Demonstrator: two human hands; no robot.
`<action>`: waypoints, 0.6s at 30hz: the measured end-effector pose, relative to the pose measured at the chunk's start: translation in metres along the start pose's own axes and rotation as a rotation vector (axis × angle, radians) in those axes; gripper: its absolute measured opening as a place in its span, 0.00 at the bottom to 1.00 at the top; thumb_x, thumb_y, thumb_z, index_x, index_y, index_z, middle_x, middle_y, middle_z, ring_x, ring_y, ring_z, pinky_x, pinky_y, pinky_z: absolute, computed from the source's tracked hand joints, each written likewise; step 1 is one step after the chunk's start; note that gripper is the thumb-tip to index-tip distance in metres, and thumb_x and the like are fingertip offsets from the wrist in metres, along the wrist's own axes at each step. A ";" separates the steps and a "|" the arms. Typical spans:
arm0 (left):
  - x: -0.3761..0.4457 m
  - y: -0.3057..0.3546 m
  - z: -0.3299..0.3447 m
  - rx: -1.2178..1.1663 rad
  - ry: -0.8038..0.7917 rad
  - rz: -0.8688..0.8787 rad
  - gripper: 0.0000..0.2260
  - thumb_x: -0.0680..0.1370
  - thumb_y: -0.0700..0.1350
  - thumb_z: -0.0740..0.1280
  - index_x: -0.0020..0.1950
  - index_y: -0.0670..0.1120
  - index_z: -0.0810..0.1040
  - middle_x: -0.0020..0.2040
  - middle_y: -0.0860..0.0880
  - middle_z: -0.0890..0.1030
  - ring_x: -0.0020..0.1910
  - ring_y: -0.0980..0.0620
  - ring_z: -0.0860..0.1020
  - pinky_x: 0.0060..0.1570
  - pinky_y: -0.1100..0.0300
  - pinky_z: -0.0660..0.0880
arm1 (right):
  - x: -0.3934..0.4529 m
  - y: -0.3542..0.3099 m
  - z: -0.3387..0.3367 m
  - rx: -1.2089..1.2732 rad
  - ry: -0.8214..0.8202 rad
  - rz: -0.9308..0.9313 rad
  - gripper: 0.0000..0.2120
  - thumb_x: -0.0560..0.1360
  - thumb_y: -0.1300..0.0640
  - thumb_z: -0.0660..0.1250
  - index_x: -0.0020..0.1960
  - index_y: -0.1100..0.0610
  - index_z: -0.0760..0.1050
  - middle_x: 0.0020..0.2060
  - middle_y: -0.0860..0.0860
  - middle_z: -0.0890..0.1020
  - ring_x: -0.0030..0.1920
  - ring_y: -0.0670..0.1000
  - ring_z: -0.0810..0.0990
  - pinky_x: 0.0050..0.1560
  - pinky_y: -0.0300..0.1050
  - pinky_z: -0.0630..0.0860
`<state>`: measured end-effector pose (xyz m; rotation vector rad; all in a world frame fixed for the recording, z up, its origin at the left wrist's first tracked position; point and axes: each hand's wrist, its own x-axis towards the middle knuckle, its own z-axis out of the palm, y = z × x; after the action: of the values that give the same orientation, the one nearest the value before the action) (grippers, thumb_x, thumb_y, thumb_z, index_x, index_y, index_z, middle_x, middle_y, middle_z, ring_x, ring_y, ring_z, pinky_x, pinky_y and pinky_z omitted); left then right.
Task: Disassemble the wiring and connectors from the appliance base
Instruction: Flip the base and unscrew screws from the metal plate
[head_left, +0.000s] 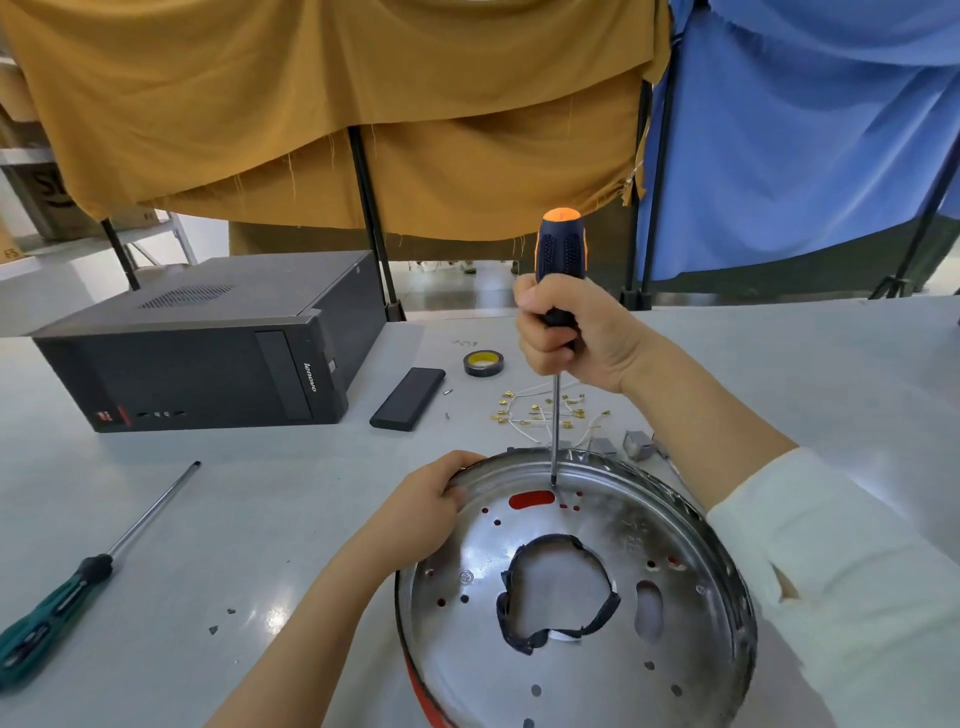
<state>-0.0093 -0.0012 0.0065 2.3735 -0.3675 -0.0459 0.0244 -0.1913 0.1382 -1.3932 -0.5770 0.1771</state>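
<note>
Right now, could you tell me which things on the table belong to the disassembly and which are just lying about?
In use: appliance base, orange-handled screwdriver, left hand, right hand, removed wires with connectors.

Lying about: green screwdriver, computer tower, tape roll, black slab.

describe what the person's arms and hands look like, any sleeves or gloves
Both hands are bare, with no gloves, rings or watch in view. The right arm wears a loose white long sleeve that ends above the wrist, with a small gap or tear showing near the forearm. The left arm is bare as far as the frame shows, with no sleeve in view. The left hand and right hand carry no markings.
</note>
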 end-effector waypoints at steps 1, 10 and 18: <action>0.000 0.001 0.000 -0.007 -0.012 0.008 0.20 0.78 0.35 0.54 0.62 0.56 0.73 0.55 0.58 0.78 0.54 0.58 0.74 0.46 0.75 0.67 | -0.001 -0.001 -0.001 -0.002 -0.061 0.014 0.13 0.71 0.60 0.60 0.30 0.53 0.59 0.19 0.48 0.61 0.21 0.48 0.56 0.23 0.37 0.55; 0.000 0.000 0.002 0.007 -0.001 0.024 0.19 0.79 0.36 0.55 0.63 0.55 0.72 0.56 0.56 0.78 0.53 0.57 0.75 0.47 0.74 0.66 | -0.019 0.008 0.013 -0.436 0.548 -0.191 0.08 0.75 0.49 0.66 0.49 0.53 0.72 0.38 0.51 0.77 0.33 0.45 0.77 0.37 0.41 0.75; 0.000 0.001 0.001 0.017 -0.004 0.021 0.19 0.79 0.37 0.55 0.64 0.55 0.72 0.55 0.57 0.77 0.53 0.57 0.74 0.45 0.76 0.65 | -0.014 -0.001 0.003 -0.013 0.154 -0.151 0.11 0.73 0.64 0.67 0.38 0.55 0.67 0.22 0.48 0.64 0.22 0.47 0.60 0.26 0.40 0.65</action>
<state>-0.0096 -0.0028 0.0066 2.3866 -0.3966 -0.0378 0.0108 -0.1949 0.1351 -1.3560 -0.5534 -0.0550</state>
